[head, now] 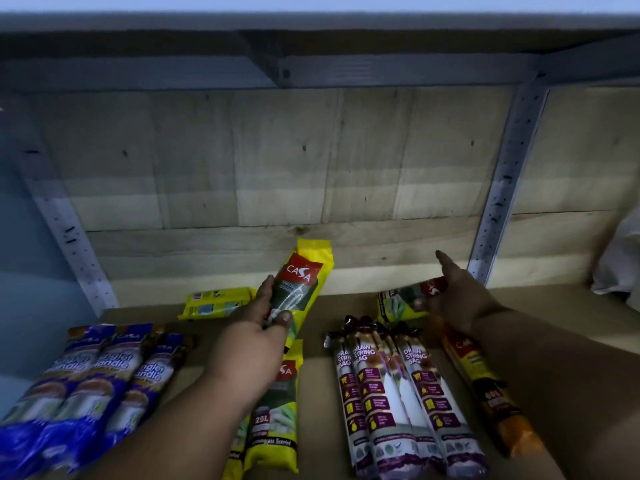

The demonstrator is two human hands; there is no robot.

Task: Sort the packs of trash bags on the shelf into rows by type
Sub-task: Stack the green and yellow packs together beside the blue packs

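Head view shows the yellow pack lifted clear of the shelf, tilted with its top toward the back boards, held in the left hand with thumb across the label and fingers curled behind. Directly below it lies a matching yellow row, so to my eye the sensible move is to lower this pack alongside those, label up and ends lined with theirs. Further out, another yellow pack lies crosswise at the back, and the right hand reaches over a fourth one; whether that grip has closed on it I cannot tell. The drawstring packs, the blue packs and the orange pack already lie in their own rows, so I'd keep the gaps between them open
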